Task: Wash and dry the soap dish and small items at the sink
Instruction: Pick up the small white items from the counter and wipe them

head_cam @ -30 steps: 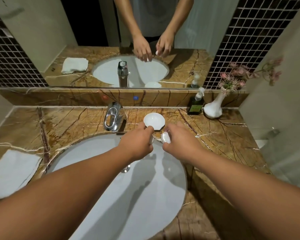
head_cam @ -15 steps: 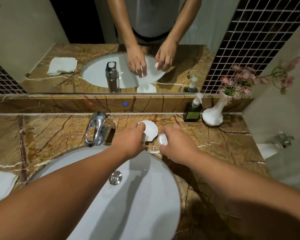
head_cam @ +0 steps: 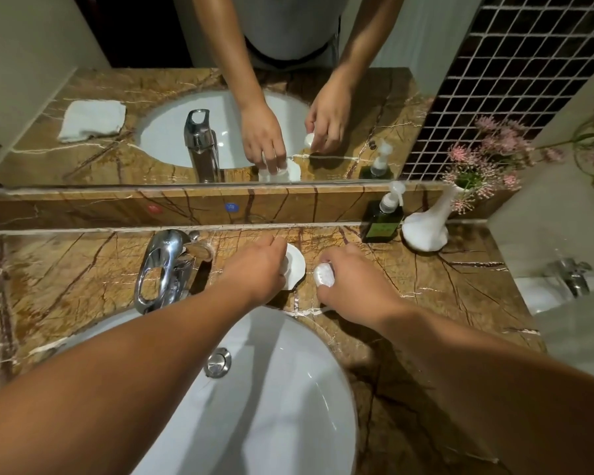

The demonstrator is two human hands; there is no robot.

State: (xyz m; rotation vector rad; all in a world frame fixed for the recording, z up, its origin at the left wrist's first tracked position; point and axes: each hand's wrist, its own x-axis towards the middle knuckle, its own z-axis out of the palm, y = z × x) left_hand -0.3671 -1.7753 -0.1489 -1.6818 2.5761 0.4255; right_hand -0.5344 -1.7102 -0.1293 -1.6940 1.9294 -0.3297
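Now left hand (head_cam: 254, 269) gripping soap dish (head_cam: 295, 266) farther back on counter (head_cam: 66, 269), right hand (head_cam: 354, 286) still pinching soap (head_cam: 323, 276)

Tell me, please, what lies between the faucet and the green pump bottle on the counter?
In the head view: the left hand on the white soap dish, then the right hand holding a white soap.

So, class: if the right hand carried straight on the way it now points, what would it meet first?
The right hand, holding a small white soap, points up-left toward the backsplash. It would probably meet the white soap dish first, though depth is unclear.
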